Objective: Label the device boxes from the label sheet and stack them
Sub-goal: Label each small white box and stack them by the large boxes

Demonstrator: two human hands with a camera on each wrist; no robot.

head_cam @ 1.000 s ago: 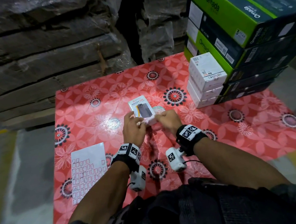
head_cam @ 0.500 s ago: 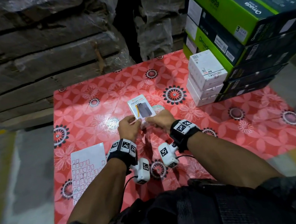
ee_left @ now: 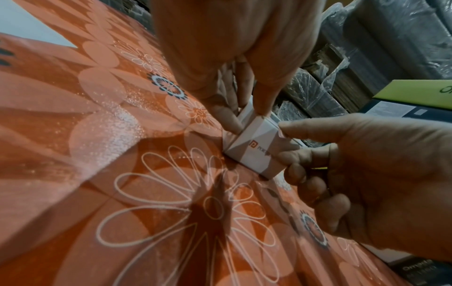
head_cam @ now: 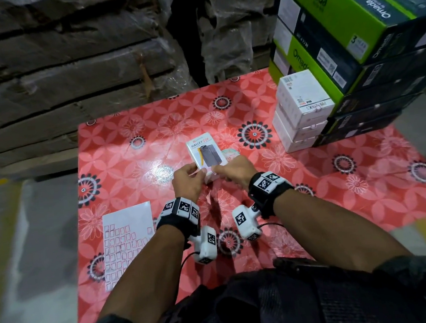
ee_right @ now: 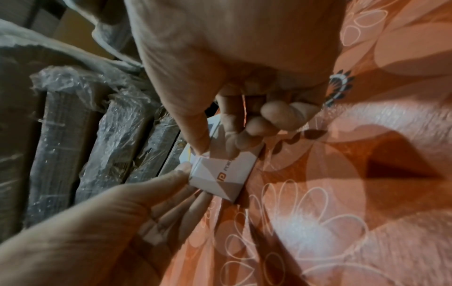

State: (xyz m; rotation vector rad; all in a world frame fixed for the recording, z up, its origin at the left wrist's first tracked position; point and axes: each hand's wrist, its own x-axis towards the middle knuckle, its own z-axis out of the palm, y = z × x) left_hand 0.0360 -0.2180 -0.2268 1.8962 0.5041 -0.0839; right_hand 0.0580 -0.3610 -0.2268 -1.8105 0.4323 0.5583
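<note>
Box point(head_cam: 207, 156) marked "HALLEY 20K", white, lies flat near the middle of the desk point(head_cam: 125, 133), printed face up, near end toward us. We have both hands on that near end. Left hand point(head_cam: 188, 182): thumb on top at the near-left corner, fingers point(ee_left: 227, 118) curled down the left side, clamped on the box. Right hand point(head_cam: 234, 171): thumb and forefinger pinch at the top near edge, other fingers point(ee_right: 276, 118) curled in against the near right end. A small pale edge shows at the right thumb tip in the left wrist view; we cannot tell whether it is a label. Near end face carries an orange logo.

Label sheet point(head_cam: 126, 238) lies flat on the desk, near-left of the left hand, well apart from the box. Its rows of small outlined cells thin out in the upper right.

Stack of white boxes point(head_cam: 302, 109), three high, stands at the far right of the desk, just beside a taller pile of green-and-dark cartons point(head_cam: 350, 28) marked "Omada". Desk covering is red with a flower print. Plastic-wrapped bundles point(head_cam: 64, 58) sit behind the desk.
</note>
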